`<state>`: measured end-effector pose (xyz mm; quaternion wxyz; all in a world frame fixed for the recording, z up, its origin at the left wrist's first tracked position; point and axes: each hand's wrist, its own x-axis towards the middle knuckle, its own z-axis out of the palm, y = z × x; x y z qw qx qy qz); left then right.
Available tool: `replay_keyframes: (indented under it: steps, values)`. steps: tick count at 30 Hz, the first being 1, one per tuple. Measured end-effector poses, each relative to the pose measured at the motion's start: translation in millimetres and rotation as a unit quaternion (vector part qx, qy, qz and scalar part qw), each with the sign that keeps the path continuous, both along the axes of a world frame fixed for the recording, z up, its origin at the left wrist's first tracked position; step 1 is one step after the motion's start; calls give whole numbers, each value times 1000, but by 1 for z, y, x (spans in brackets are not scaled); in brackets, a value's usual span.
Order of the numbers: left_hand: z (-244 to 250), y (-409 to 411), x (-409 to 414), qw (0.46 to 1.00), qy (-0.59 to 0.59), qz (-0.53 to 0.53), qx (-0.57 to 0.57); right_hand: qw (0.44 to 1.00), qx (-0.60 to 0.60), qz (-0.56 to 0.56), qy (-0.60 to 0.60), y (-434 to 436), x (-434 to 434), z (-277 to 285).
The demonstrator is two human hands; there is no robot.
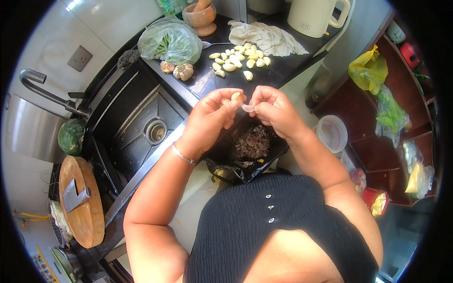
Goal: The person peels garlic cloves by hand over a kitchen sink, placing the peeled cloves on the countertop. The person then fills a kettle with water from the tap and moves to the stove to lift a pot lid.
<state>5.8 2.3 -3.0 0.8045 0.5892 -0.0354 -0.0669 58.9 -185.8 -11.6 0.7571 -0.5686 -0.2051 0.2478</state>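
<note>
Between the thumb and fingers of my left hand [216, 111] is a garlic clove [237, 98]. My right hand [274, 111] pinches a strip of pale garlic skin [247, 108] beside that clove; whether the strip is still attached I cannot tell. Both hands are above a black-lined bin, where a heap of brown and papery peelings [253, 143] lies. On the dark countertop beyond, several peeled garlic cloves [233, 62] are spread out. A whole garlic bulb [183, 71] and a smaller pinkish piece of garlic [167, 67] sit left of them.
Left is a black sink [138, 116] with a faucet [53, 90], a watermelon [72, 137] and a cleaver [75, 196] on a round wooden chopping board [93, 212]. Behind the cloves are a bag of green vegetables [171, 42], a mortar [200, 17], a cloth [265, 37] and an electric kettle [311, 17].
</note>
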Motion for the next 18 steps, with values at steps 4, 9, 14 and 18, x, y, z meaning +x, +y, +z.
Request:
replay_keyframes:
  steps: [4,9,14,18]
  values:
    - [1,-5,0,1000,10,20,3,989,-15,-61,-133,5,3,-2]
    - [1,-6,-5,986,-39,38,157,991,0,-71,-116,13,-3,1]
    - [-3,-7,-6,892,-233,115,370,981,-51,-113,-148,17,-7,3]
    - [2,-11,-7,866,-281,112,399,976,-66,-129,-164,16,-10,3]
